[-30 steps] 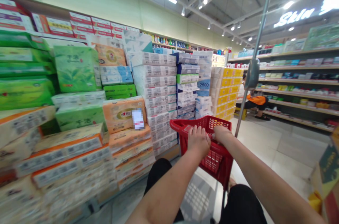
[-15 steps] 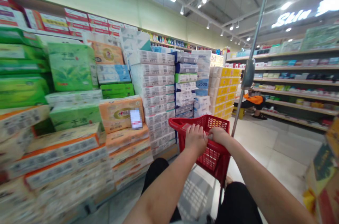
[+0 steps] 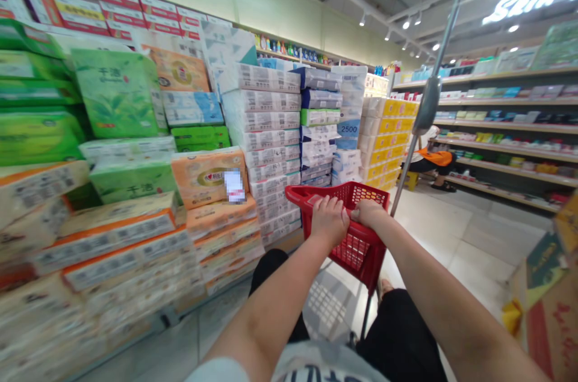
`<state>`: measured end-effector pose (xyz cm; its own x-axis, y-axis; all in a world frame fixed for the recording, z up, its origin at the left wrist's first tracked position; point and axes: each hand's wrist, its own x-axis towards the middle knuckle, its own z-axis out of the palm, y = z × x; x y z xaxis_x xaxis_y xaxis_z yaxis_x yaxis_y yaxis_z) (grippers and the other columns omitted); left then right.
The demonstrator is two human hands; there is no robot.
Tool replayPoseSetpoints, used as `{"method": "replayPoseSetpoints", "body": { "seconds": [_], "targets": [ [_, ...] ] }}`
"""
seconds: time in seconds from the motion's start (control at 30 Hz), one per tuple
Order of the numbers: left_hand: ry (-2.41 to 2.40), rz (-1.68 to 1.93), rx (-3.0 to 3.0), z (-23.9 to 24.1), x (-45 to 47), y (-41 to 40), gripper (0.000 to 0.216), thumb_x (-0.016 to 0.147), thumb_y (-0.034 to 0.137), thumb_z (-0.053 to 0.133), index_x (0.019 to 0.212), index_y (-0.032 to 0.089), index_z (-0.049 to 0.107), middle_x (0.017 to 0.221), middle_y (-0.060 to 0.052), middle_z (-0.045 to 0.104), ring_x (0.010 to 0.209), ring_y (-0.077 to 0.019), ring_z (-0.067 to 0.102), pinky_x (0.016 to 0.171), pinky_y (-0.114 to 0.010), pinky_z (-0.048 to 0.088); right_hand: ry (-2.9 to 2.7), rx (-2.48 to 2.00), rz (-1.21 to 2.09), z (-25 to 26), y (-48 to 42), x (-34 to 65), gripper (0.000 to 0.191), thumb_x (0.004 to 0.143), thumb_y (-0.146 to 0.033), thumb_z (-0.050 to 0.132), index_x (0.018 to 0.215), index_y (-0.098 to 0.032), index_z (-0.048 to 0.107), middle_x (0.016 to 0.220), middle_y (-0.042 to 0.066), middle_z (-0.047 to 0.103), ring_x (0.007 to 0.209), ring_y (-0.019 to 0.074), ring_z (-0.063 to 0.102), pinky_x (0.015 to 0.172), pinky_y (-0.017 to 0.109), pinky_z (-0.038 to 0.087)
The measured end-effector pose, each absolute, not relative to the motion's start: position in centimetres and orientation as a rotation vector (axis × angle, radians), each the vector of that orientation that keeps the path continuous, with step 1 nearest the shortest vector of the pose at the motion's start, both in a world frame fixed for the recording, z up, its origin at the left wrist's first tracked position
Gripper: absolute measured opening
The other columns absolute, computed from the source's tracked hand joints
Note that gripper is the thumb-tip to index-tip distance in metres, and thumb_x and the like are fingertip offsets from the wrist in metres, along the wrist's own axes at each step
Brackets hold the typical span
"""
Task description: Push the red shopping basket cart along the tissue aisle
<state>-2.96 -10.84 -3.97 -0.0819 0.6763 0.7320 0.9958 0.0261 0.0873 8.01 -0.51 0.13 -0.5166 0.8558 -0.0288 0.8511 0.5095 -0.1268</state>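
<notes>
In front of me is a red plastic shopping cart [image 3: 316, 194] with a perforated basket. My left hand [image 3: 329, 219] is closed over its handle, fingers curled across the top. Just to the right, my right hand [image 3: 368, 213] grips the same handle, its fingertips mostly hidden. Both arms stretch forward, and the hands almost touch. A metal pole [image 3: 409, 159] with a grey fitting rises by the basket's right side. The part of the basket's inside that I can see shows only its perforated walls.
Stacked tissue packs [image 3: 271, 120] line the left, with orange packs [image 3: 221, 219] near my left arm. Yellow-and-white packs [image 3: 391, 132] stand ahead. At right are long shelves [image 3: 506, 124], a seated person in orange [image 3: 431, 159] and cardboard boxes [image 3: 542, 286]. Pale tiled floor [image 3: 469, 225] runs between.
My view has tilted down and closed in slightly, so the shirt front now shows at the bottom. Both hands keep their hold on the cart handle.
</notes>
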Motion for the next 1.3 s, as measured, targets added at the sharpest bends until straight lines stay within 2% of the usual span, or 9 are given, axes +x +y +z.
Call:
{"method": "replayPoseSetpoints", "body": {
  "seconds": [0.17,0.3,0.43,0.57,0.73,0.87,1.03,1.17,1.3],
  "targets": [
    [-1.822,-0.819,-1.692,-3.91,-3.03,-10.86,0.034,0.092,0.030,0.041,0.116,0.017,0.060,0.124,-0.008,0.061,0.121,-0.0253,0.048,0.105,-0.044,0.033,-2.759,-1.450,0.178,0.14,-0.32,7.81,0.026,0.077,-0.033,0.058,0.093,-0.019,0.073,0.093,0.010,0.072,0.085,0.0191,0.066,0.072,0.023,0.046],
    [-1.828,-0.817,-1.696,-3.90,-3.05,-10.87,0.034,0.092,0.030,0.041,0.118,0.017,0.060,0.124,-0.008,0.060,0.122,-0.0255,0.048,0.106,-0.045,0.032,-2.725,-1.491,0.143,0.19,-0.33,7.86,0.030,0.078,-0.032,0.055,0.095,-0.014,0.073,0.094,0.014,0.071,0.088,0.0221,0.066,0.073,0.026,0.047],
    [-1.833,-0.817,-1.701,-3.89,-3.09,-10.84,0.034,0.092,0.030,0.041,0.117,0.017,0.060,0.124,-0.008,0.060,0.122,-0.0249,0.048,0.105,-0.044,0.033,-2.769,-1.402,0.178,0.21,-0.47,7.85,0.026,0.077,-0.031,0.057,0.095,-0.020,0.073,0.096,0.009,0.072,0.088,0.0185,0.066,0.075,0.023,0.046],
    [-1.834,-0.810,-1.704,-3.82,-3.07,-10.82,0.034,0.092,0.030,0.040,0.117,0.016,0.060,0.124,-0.008,0.060,0.122,-0.0253,0.048,0.105,-0.044,0.033,-2.729,-1.470,0.160,0.32,-0.58,7.90,0.031,0.079,-0.033,0.055,0.096,-0.015,0.073,0.096,0.014,0.071,0.088,0.0221,0.066,0.073,0.026,0.048],
    [-1.823,-0.816,-1.712,-3.81,-3.06,-10.72,0.034,0.092,0.030,0.041,0.116,0.016,0.060,0.123,-0.008,0.061,0.122,-0.0261,0.048,0.105,-0.044,0.033,-2.785,-1.391,0.193,0.54,-0.72,7.94,0.025,0.078,-0.031,0.057,0.096,-0.023,0.073,0.098,0.006,0.072,0.090,0.0181,0.066,0.076,0.022,0.046],
    [-1.819,-0.829,-1.713,-3.90,-3.06,-10.62,0.034,0.092,0.030,0.040,0.115,0.017,0.060,0.123,-0.008,0.061,0.122,-0.0252,0.048,0.105,-0.044,0.032,-2.764,-1.458,0.160,0.76,-0.91,8.04,0.030,0.080,-0.033,0.055,0.097,-0.016,0.073,0.098,0.013,0.071,0.090,0.0227,0.066,0.075,0.026,0.048],
    [-1.838,-0.837,-1.732,-3.85,-2.96,-10.62,0.034,0.092,0.031,0.039,0.116,0.017,0.060,0.123,-0.008,0.061,0.123,-0.0251,0.046,0.106,-0.043,0.030,-2.822,-1.381,0.200,0.96,-1.04,8.21,0.030,0.080,-0.033,0.055,0.103,-0.025,0.071,0.101,0.005,0.071,0.092,0.0177,0.065,0.078,0.021,0.046],
    [-1.848,-0.865,-1.753,-3.80,-2.89,-10.55,0.034,0.093,0.030,0.039,0.117,0.017,0.060,0.123,-0.009,0.060,0.125,-0.0249,0.045,0.107,-0.044,0.028,-2.773,-1.500,0.158,0.94,-0.72,8.20,0.034,0.081,-0.036,0.052,0.102,-0.019,0.072,0.101,0.011,0.071,0.091,0.0220,0.065,0.075,0.025,0.047],
    [-1.857,-0.850,-1.765,-3.83,-2.76,-10.51,0.035,0.093,0.030,0.039,0.118,0.017,0.059,0.125,-0.009,0.059,0.125,-0.0254,0.044,0.107,-0.044,0.028,-2.838,-1.340,0.203,0.83,-0.63,8.43,0.031,0.081,-0.035,0.053,0.103,-0.024,0.072,0.100,0.006,0.072,0.088,0.0179,0.065,0.075,0.021,0.045]
  ]
}}
